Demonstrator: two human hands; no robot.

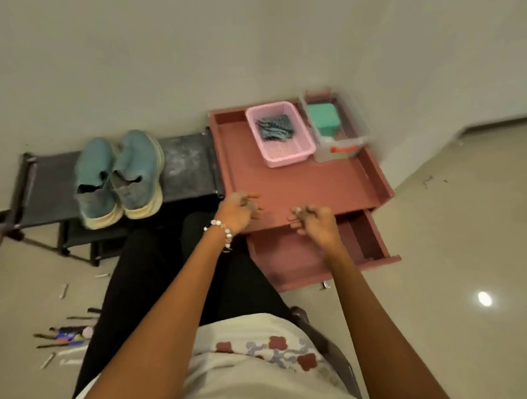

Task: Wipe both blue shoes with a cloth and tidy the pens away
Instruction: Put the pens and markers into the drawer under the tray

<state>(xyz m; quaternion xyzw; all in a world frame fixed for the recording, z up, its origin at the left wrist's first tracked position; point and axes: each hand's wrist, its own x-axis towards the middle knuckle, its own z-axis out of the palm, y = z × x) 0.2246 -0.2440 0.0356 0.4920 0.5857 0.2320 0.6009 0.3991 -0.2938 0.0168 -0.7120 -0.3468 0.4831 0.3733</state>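
While a scatter of pens (64, 331) lies on the floor at the far left, beside the person's leg, the two blue shoes (119, 176) sit side by side, touching, on a low black rack (187, 163) against the wall. They look soft-topped with thick pale soles, light enough to lift by the heel collar or steady by the sole for wiping. Further right, the left hand (237, 211) curls round a few thin pens at the front edge of the red bench (301, 182); such pens are light, stiff and prone to roll, best gathered as a bundle. The right hand (314, 222), above the open drawer (289, 259), is curled too, seemingly pinching something slim, though blur hides what. A dark cloth (275, 127) lies in the pink basket (287, 158); the clear box's (339, 152) contents are hard to read.
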